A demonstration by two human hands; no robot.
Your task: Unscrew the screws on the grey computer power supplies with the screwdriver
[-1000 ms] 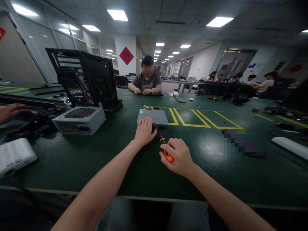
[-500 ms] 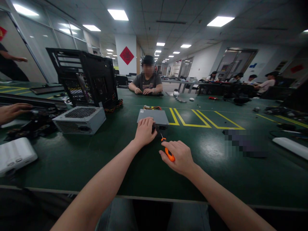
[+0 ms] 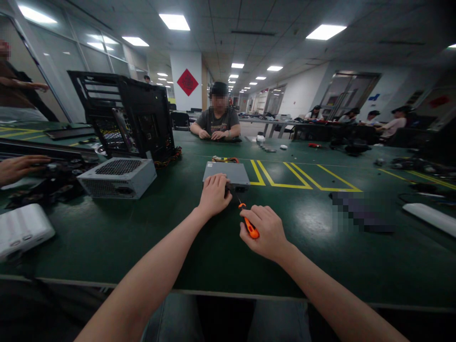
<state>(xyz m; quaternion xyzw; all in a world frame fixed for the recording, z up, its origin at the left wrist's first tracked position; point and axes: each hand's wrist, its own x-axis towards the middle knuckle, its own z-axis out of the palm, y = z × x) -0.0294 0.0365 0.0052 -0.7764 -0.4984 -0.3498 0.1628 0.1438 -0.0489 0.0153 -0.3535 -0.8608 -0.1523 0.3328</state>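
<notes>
A flat grey metal box [image 3: 231,173] lies on the green table [image 3: 149,228] in front of me. My left hand [image 3: 214,194] rests on its near edge and holds it down. My right hand [image 3: 265,231] is closed around an orange-handled screwdriver [image 3: 249,227]. The thin shaft points up and left, and its tip meets the near face of the box next to my left hand.
A grey power supply [image 3: 117,177] sits to the left before a black computer case [image 3: 123,116]. A white device [image 3: 23,229] lies at the near left. Another person's hand [image 3: 19,167] works at the far left, and a person [image 3: 218,118] sits opposite. Yellow lines [image 3: 299,178] mark the table.
My right hand shifted slightly right and turned the screwdriver a little, its tip now at the box. The hand at the far left moved; a person came into view at far left.
</notes>
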